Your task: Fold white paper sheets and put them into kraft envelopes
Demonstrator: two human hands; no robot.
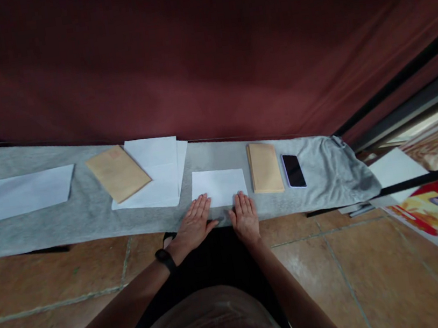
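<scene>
Paper in the form of a small white rectangular sheet (218, 184) lies at the near edge of a long narrow surface draped in grey cloth (220, 155), seen from the head view. The left hand (195, 222) and right hand (245, 218) lie flat, fingers straight, gripping nothing; their fingertips rest on its near corners, apparently to steady or smooth it. Whether it is one layer or folded, I cannot tell.

Just right of it, a neat brown paper envelope stack (265, 167) seems placed within easy reach, beside a dark-screened phone with a pale purple edge (294, 171). To the left, a tilted brown paper envelope (117, 174) overlaps larger white paper sheets (156, 164), perhaps weighing them down. Farther left lies a separate white paper sheet (29, 193).
</scene>
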